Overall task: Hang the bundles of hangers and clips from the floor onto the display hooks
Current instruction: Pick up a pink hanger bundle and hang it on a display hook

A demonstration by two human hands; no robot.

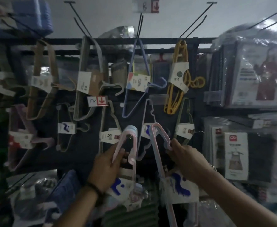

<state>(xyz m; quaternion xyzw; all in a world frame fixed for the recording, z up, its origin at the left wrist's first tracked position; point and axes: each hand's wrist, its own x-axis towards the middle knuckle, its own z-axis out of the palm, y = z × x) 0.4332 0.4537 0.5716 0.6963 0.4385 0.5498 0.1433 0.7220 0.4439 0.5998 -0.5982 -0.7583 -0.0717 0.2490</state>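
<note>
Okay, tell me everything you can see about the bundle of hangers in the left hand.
The pink hanger bundle is a stack of thin, plastic-looking hangers, pale pink with some pale blue at the bend. It stands on end, rounded bend topmost, in front of the dark backboard. A white paper sleeve with a blue mark wraps its lower part. The left hand grips it by the arms; it is not yet on a hook.

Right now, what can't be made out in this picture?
Head view:
- Print on the label of the right hand's hanger bundle: blurred.
- Any hook behind the left hand's pink bundle: hidden by it.
- The floor: below the bottom edge.
- Blue pack, top left: blurred, cut by the edge.
</note>
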